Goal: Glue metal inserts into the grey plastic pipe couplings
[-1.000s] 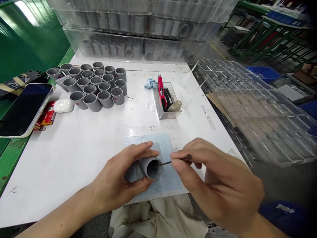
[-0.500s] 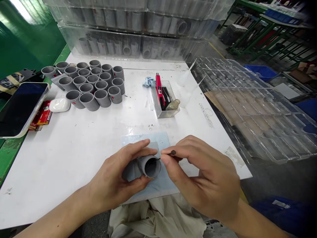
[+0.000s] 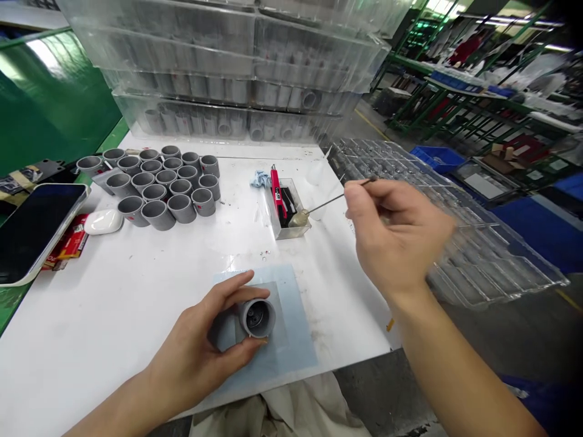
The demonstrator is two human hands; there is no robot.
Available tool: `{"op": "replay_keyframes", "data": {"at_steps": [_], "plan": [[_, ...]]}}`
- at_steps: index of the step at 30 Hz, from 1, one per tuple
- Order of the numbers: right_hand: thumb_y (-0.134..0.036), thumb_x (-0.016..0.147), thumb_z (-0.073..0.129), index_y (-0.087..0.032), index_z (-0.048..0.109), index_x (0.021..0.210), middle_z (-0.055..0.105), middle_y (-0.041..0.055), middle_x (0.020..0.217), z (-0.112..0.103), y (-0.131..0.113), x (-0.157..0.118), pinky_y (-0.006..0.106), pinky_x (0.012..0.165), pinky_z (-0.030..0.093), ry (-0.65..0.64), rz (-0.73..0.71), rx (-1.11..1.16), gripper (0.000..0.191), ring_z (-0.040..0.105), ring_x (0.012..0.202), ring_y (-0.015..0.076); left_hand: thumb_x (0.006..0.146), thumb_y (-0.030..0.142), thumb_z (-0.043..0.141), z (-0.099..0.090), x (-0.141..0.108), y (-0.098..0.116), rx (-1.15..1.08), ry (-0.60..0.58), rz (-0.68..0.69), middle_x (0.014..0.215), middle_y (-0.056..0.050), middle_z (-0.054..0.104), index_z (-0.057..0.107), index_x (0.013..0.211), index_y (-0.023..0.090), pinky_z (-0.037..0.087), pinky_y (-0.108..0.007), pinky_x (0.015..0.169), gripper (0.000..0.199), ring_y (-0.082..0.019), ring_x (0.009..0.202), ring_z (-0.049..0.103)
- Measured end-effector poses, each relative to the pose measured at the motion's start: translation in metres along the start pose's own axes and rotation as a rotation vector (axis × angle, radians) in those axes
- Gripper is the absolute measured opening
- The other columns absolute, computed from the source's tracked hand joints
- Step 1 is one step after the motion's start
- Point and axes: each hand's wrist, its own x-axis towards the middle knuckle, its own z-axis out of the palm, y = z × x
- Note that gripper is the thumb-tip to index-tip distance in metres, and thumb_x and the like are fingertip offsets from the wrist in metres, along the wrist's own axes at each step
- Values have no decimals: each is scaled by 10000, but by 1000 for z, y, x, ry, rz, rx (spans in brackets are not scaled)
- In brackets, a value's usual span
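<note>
My left hand (image 3: 214,331) is closed round a grey cup (image 3: 269,318), its open mouth facing up and toward me, with dark round parts inside. The cup is over a light blue mat (image 3: 298,340). My right hand (image 3: 394,233) pinches a thin dark rod (image 3: 330,201) between thumb and forefinger. The rod's far end reaches the mouth of a small glass bottle (image 3: 299,218), which lies tilted in a clear box (image 3: 291,233). A red cutter (image 3: 277,191) leans in the same box.
Several grey cups (image 3: 158,214) stand at the left, near a white case (image 3: 104,222) and a phone (image 3: 39,224). Stacked clear trays (image 3: 182,48) hold more cups behind. Another clear tray (image 3: 483,261) lies at the right. A crumpled blue cloth (image 3: 260,178) is beside the box.
My right hand has moved away from the cup, up and to the right, bringing the rod to the bottle. My left hand still holds the cup. The camera view has tilted up.
</note>
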Motion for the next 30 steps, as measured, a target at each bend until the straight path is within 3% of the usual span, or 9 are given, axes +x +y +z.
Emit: {"op": "replay_keyframes", "data": {"at_steps": [3,7,9,12,15,18,20,25,30], "plan": [[-282,990,741,-249,747,870,715,-8,752,5,10,3,346,621,463,-60,-11,-79,124,639,645,199,937,271,790,0,2,-1,0,16,-21,1359,71,786,415,1546,513,631,-309,925,756,-224,1222,742],[-294,969,735,-234,791,888,756,-4,759,7,13,-3,339,633,454,-320,43,-207,116,680,650,205,941,277,794,0,1,-3,-22,23,-44,1372,46,780,435,1539,491,615,-345,972,729,-236,1238,728],[-343,957,742,-234,808,921,752,-8,735,5,18,-8,336,626,452,-387,85,-214,132,673,623,202,938,292,797,-2,2,-3,-28,43,-54,1362,31,782,455,1533,477,619,-357,969,711,-244,1228,728],[-424,980,693,-224,753,848,684,-7,659,1,37,-16,333,591,436,-229,175,-149,247,621,574,195,929,323,800,-10,5,4,11,31,-71,1320,12,791,496,1512,450,634,-372,941,670,-261,1196,731],[-459,998,611,-231,665,861,678,15,728,3,68,-22,353,650,474,-94,298,-147,271,646,667,226,927,379,794,-24,9,18,169,-43,-85,1300,12,786,519,1503,458,654,-375,862,643,-279,1161,719],[-469,914,665,-222,674,1115,752,73,1004,12,94,-26,402,788,531,-186,372,-135,319,709,916,284,942,422,768,-42,12,32,364,-100,-76,1294,26,775,519,1499,484,657,-406,882,613,-281,1114,724],[-482,850,704,-223,696,1146,756,100,1100,20,102,-28,434,836,538,-284,387,-114,394,705,1000,319,960,411,744,-52,12,38,480,-158,-57,1288,22,766,523,1497,486,650,-432,920,586,-276,1081,741],[-519,846,664,-229,708,814,740,103,932,30,99,-30,472,872,497,-385,400,-134,295,676,918,351,982,285,685,-62,8,48,750,-262,15,1224,-48,753,512,1543,382,634,-485,922,595,-315,1105,726],[-497,887,634,-224,722,839,736,66,841,23,94,-29,410,785,478,-369,437,-130,290,671,792,306,941,73,578,-57,6,59,960,-331,115,1159,-104,753,543,1533,248,618,-531,914,619,-340,1088,701]]}}
